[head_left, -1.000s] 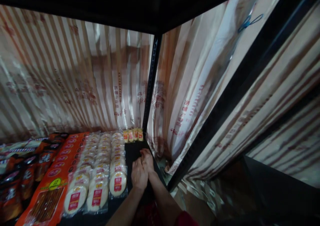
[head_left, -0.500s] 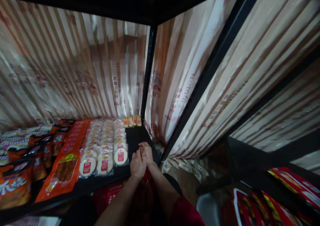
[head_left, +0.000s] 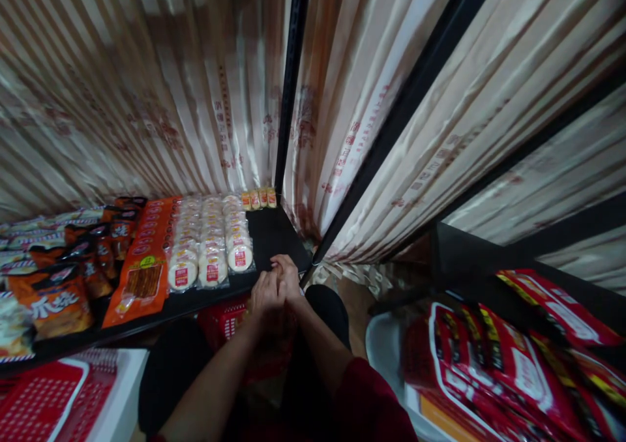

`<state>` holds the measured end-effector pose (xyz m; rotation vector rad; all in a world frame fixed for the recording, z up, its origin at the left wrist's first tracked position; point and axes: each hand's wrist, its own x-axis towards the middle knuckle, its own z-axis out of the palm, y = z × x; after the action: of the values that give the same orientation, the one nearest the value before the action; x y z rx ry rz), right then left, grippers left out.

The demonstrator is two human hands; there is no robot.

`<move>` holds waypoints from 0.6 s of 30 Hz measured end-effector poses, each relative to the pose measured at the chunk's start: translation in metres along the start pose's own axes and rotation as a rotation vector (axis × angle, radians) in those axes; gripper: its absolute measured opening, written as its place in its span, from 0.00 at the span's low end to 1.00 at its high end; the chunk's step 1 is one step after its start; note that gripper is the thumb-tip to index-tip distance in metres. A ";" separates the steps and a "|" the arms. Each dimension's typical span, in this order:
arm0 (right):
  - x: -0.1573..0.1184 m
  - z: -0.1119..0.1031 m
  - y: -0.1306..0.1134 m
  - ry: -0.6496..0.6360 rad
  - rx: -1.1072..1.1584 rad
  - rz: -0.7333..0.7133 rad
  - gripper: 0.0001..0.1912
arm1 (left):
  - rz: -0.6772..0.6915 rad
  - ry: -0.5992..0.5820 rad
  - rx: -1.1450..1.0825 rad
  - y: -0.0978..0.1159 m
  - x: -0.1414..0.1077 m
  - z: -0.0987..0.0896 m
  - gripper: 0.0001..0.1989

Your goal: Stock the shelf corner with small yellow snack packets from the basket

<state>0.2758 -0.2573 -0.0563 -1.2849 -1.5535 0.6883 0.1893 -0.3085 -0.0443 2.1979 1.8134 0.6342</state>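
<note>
My left hand (head_left: 265,294) and my right hand (head_left: 288,278) are together at the front edge of the black shelf (head_left: 278,230). Their fingers are closed and pressed against each other; anything between them is hidden. Just left of them lie rows of round white cakes (head_left: 212,267) in clear wrappers with red labels. Small yellow packets (head_left: 258,198) line the shelf's back corner. Below my hands, between my knees, is a red basket (head_left: 229,318), partly covered by my forearms.
Left on the shelf are a long orange snack strip (head_left: 139,279) and orange bags (head_left: 53,302). A red perforated basket (head_left: 39,396) sits lower left. Red packets (head_left: 518,357) fill a basket at right. Black posts (head_left: 293,83) and pleated curtains (head_left: 195,103) enclose the corner.
The view has tilted downward, so the shelf and goods appear higher and more of the baskets shows. My hands stay together near the shelf edge.
</note>
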 end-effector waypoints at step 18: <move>-0.114 0.044 0.048 -0.493 -0.128 0.245 0.16 | -0.312 -0.307 -0.128 -0.079 -0.099 0.052 0.17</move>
<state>0.2512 -0.3446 -0.1507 -1.4920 -1.8714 1.1425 0.1296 -0.3828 -0.1428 1.7652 1.8384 0.3173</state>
